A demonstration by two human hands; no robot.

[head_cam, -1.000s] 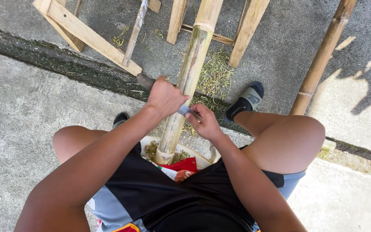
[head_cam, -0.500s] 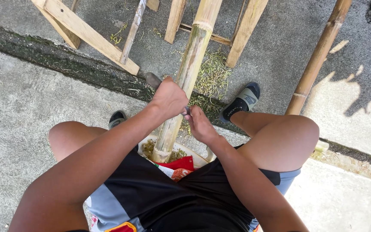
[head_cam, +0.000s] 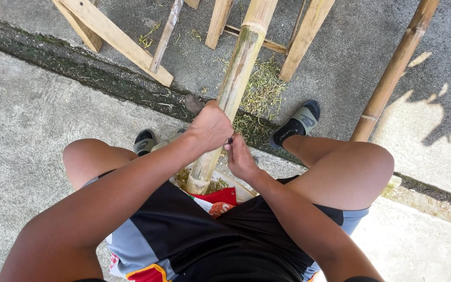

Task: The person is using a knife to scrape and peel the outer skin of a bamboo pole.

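Bamboo pole [head_cam: 234,86] between the knees; both hands' fingers [head_cam: 211,125] clench a blade across it, above red packaging [head_cam: 216,198].

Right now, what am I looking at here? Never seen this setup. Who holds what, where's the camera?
One view, from a camera on a seated person's head, looking down past their knees. No machine: two bare hands. The left hand is fisted around a tool handle whose dark end sticks out; the right hand grips its other end. The tool lies across a bamboo pole that runs up between the legs. Green shavings lie on the concrete ground. Wooden slats and a second pole lie beyond.
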